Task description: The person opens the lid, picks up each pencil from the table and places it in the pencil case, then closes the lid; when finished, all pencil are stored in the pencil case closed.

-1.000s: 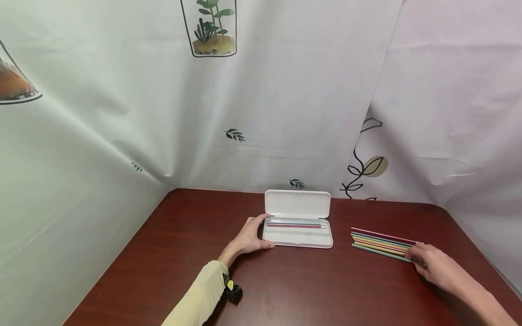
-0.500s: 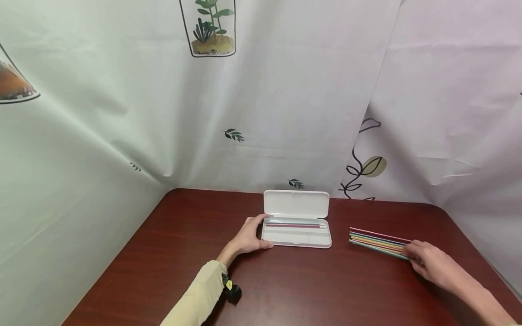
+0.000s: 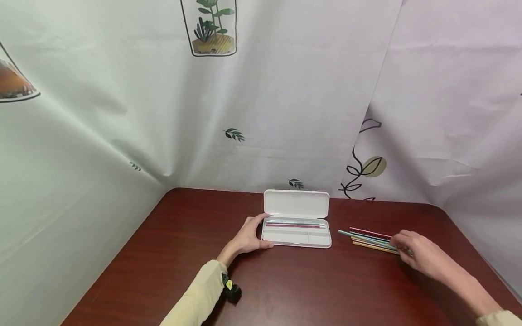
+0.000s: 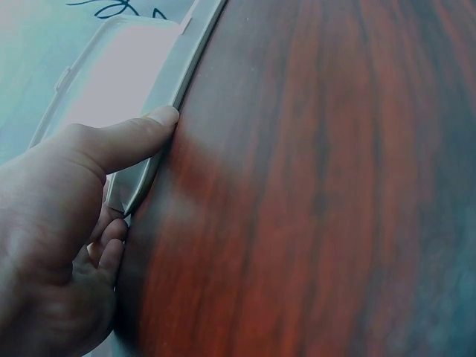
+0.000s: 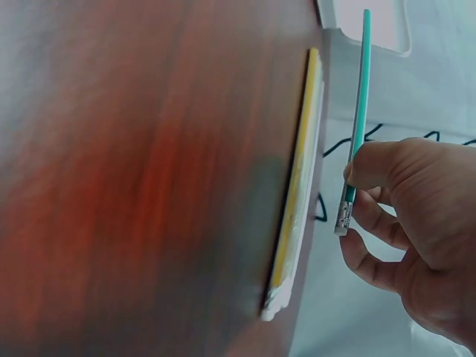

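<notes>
Hanging cloth (image 3: pixel 302 99): pale, printed with leaves and plants, behind the table (image 3: pixel 310 285).
Table: dark red-brown, wood-grained.
White case (image 3: pixel 285 237): near the table's far edge, its lid (image 3: pixel 296 203) raised at the back.
Left hand (image 3: pixel 244 237): gripping the case's left end, thumb at the front edge, forefinger by the back corner.
Right hand (image 3: pixel 420 253): right of the case, thumb and fingers closed in a pinch on one green pencil (image 5: pixel 362 97).
Loose pencils (image 5: pixel 299 163): side by side on the table, right of the case.
Cased pencils (image 3: pixel 293 226): lying in the rear compartment, a red one among them.
Green pencil: held near its eraser end, other end towards the case.
</notes>
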`<state>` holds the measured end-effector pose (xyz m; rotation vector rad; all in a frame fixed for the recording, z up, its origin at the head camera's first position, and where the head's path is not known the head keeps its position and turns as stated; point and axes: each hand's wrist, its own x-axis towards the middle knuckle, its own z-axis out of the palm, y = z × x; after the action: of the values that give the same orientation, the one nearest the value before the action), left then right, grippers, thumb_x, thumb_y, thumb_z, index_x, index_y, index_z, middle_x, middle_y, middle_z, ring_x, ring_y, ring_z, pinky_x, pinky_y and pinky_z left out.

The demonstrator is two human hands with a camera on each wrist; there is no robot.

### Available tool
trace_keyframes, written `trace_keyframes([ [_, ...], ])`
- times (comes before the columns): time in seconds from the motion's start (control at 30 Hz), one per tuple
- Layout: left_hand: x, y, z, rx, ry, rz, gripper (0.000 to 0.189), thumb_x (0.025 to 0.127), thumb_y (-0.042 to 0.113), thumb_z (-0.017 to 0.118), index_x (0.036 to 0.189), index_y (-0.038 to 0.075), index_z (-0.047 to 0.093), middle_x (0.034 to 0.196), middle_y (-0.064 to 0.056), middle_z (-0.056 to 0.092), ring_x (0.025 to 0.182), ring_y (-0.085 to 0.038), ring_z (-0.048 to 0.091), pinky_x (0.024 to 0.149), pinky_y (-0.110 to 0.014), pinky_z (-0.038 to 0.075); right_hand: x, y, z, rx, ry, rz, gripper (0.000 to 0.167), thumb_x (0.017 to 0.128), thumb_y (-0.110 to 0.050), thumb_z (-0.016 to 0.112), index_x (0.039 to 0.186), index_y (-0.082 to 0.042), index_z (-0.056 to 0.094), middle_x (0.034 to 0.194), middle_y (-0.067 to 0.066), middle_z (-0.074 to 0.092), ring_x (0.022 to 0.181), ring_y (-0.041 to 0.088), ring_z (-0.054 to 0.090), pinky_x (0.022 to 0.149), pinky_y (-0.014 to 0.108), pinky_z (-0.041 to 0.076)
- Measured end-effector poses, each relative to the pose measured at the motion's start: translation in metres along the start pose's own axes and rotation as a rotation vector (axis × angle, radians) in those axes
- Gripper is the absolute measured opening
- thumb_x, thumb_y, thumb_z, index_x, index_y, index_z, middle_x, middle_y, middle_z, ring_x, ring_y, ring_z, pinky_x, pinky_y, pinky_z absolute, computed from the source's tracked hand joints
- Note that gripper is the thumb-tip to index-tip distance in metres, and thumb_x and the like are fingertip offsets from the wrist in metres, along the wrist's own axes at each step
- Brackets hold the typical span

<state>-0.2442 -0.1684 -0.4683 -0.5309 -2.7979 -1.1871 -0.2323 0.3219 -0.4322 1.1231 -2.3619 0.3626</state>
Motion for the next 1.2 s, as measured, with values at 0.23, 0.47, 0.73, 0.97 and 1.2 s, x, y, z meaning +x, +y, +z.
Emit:
trace_keyframes([
  [0.23,0.001,0.000,-0.003,0.016,0.003,-0.006,0.091,0.070,0.025,0.092,0.147,0.009,0.045,0.135,-0.015,0.052,0.124,-0.031,0.043,0.102,-0.049,0.038,0.022,-0.007,0.006,0.014,0.027,-0.018,0.040,0.059,0.009,0.081,0.086,-0.016,0.067,0.084,-0.013,0.055,0.073,0.004,0.052,0.063,0.021,0.043],
  [0.47,0.000,0.001,-0.003,0.010,0.008,0.003,0.091,0.070,0.024,0.092,0.146,0.007,0.046,0.133,-0.017,0.052,0.123,-0.032,0.044,0.101,-0.050,0.039,0.039,-0.015,0.011,0.038,-0.016,0.029,0.038,0.063,0.009,0.080,0.086,-0.018,0.067,0.085,-0.015,0.054,0.073,0.003,0.049,0.060,0.030,0.046],
  [0.73,-0.002,0.001,0.000,0.011,0.008,0.002,0.090,0.069,0.023,0.092,0.145,0.008,0.047,0.133,-0.017,0.052,0.124,-0.032,0.043,0.102,-0.049,0.038,0.055,-0.020,0.015,0.056,-0.013,0.007,0.035,0.066,0.010,0.078,0.085,-0.017,0.067,0.084,-0.014,0.053,0.074,0.004,0.049,0.060,0.031,0.046],
  [0.97,-0.002,0.000,0.001,0.018,0.004,0.004,0.089,0.069,0.022,0.092,0.145,0.008,0.047,0.131,-0.017,0.053,0.122,-0.033,0.044,0.101,-0.049,0.039,0.066,-0.021,0.020,0.069,-0.003,-0.030,0.033,0.066,0.011,0.075,0.083,-0.016,0.066,0.084,-0.013,0.053,0.073,0.004,0.048,0.060,0.030,0.045],
  [1.2,-0.001,0.001,0.001,0.014,0.010,0.008,0.089,0.069,0.023,0.092,0.145,0.008,0.047,0.130,-0.017,0.053,0.122,-0.032,0.044,0.100,-0.049,0.039,0.078,-0.027,0.024,0.076,-0.029,-0.018,0.032,0.068,0.011,0.074,0.083,-0.017,0.066,0.082,-0.014,0.051,0.073,0.005,0.047,0.060,0.031,0.045],
])
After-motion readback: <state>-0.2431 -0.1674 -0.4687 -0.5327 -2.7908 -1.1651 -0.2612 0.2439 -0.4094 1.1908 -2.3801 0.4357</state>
